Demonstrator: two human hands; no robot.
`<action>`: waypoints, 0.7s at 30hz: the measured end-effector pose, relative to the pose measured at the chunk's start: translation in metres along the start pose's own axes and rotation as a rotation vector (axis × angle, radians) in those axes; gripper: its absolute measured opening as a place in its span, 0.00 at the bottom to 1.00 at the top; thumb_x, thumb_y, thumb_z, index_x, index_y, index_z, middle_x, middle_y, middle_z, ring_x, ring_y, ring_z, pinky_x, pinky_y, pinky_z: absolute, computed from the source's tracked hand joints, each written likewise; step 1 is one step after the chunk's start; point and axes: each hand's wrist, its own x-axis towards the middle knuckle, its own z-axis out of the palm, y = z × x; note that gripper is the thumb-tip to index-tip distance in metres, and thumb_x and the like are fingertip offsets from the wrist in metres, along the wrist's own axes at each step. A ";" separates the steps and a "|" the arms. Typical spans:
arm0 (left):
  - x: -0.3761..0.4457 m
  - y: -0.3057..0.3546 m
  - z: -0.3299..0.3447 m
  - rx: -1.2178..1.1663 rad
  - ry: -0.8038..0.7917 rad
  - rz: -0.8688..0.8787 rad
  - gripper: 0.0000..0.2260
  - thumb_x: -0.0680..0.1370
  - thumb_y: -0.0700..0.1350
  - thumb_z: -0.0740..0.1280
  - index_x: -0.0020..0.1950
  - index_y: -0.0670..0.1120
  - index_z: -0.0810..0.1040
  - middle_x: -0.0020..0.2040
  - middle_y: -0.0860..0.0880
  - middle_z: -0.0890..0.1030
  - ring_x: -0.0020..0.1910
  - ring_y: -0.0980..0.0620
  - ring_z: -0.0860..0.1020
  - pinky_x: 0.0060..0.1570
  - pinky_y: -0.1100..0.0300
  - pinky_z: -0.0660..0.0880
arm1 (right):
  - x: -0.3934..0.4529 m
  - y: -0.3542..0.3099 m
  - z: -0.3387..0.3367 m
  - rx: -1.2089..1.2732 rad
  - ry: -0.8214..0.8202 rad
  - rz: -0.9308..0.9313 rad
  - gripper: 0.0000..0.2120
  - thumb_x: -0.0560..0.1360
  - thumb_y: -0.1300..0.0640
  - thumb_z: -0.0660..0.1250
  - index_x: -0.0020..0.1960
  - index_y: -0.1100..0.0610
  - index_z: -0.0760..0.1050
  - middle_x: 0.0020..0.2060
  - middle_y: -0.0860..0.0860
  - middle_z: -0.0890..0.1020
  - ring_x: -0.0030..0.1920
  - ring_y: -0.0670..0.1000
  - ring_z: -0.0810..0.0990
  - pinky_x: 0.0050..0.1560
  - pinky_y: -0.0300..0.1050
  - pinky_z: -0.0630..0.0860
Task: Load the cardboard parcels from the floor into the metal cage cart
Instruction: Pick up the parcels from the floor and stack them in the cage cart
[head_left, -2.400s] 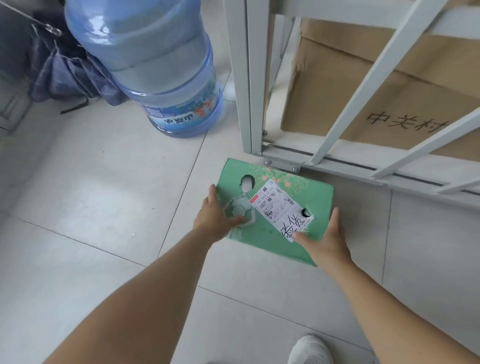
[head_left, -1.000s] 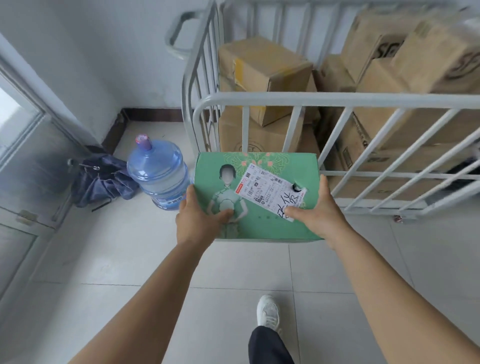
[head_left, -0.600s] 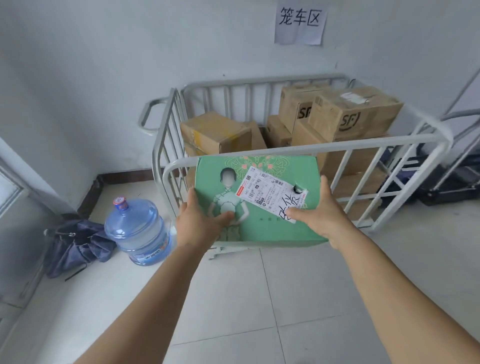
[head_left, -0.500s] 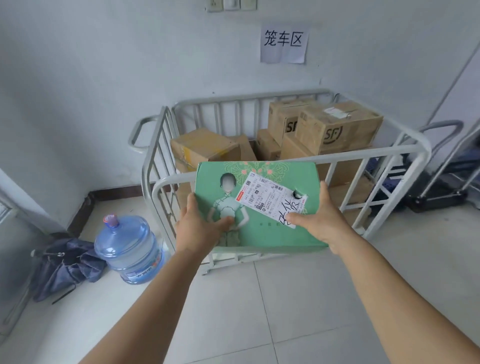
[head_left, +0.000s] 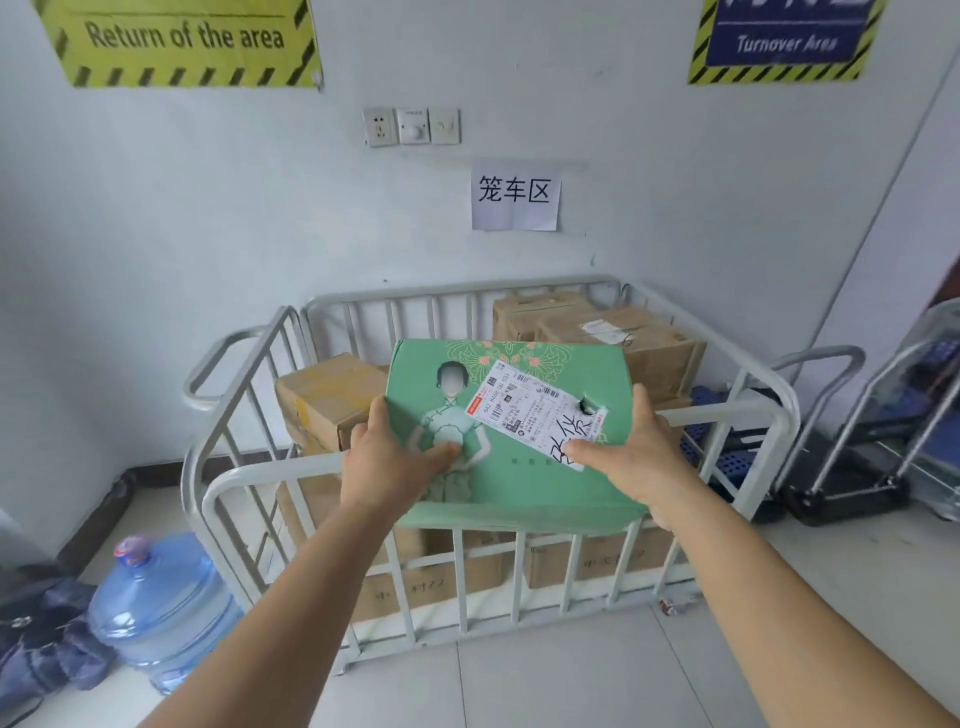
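I hold a green cardboard parcel (head_left: 524, 483) with a white shipping label in both hands, level with the front rail of the metal cage cart (head_left: 244, 473). My left hand (head_left: 387, 465) grips its left edge, thumb on top. My right hand (head_left: 631, 457) grips the right edge, thumb on the label. Inside the cart lie several brown cardboard boxes: one on the left (head_left: 324, 400), a stack at the back right (head_left: 639, 345), others low behind the front bars.
A blue water jug (head_left: 156, 608) stands on the floor left of the cart, with a dark folded umbrella (head_left: 36, 644) beside it. Folded hand trolleys (head_left: 857, 457) lean at the right. The wall behind carries signs and sockets. Pale floor tiles lie in front.
I lifted the green parcel off the floor beside the cart and raised it to the height of the front rail. My view rose from the floor to the wall and cart.
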 end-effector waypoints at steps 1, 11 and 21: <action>0.006 0.008 0.004 -0.005 0.009 0.002 0.41 0.62 0.63 0.76 0.69 0.52 0.64 0.60 0.47 0.74 0.55 0.42 0.77 0.54 0.44 0.78 | 0.013 0.000 -0.003 0.010 0.003 -0.008 0.54 0.67 0.48 0.78 0.79 0.47 0.44 0.77 0.52 0.56 0.75 0.55 0.60 0.72 0.54 0.61; 0.107 0.051 0.045 -0.015 0.039 0.010 0.46 0.61 0.67 0.73 0.73 0.51 0.62 0.62 0.45 0.73 0.61 0.41 0.73 0.59 0.42 0.75 | 0.127 -0.023 -0.023 0.078 0.061 -0.062 0.44 0.66 0.52 0.79 0.74 0.50 0.57 0.65 0.50 0.74 0.62 0.54 0.75 0.59 0.51 0.73; 0.243 0.119 0.113 -0.079 -0.132 0.122 0.41 0.54 0.71 0.67 0.63 0.54 0.68 0.56 0.49 0.78 0.55 0.43 0.78 0.55 0.45 0.77 | 0.255 -0.043 -0.063 -0.001 0.253 0.005 0.40 0.65 0.49 0.79 0.71 0.49 0.64 0.65 0.54 0.73 0.61 0.56 0.76 0.61 0.57 0.75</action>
